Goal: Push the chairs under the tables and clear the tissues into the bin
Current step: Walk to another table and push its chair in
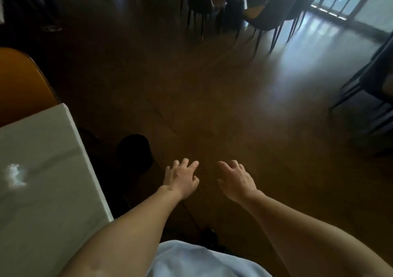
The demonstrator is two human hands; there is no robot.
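Item: crumpled white tissue (14, 174) on the desk (53, 170), likely light, soft, pinchable anywhere; left hand (180, 181) and right hand (236, 181) spread, grip empty.

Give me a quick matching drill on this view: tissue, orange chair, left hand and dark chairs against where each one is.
Things:
1. tissue
2. orange chair
3. left hand
4. dark chairs

Places:
A. held out over the brown floor, holding nothing
B. at the far table near the window
C. lying on the pale table at the left
D. at the far end of the pale table, left edge of view

Pairs: 1-C, 2-D, 3-A, 4-B
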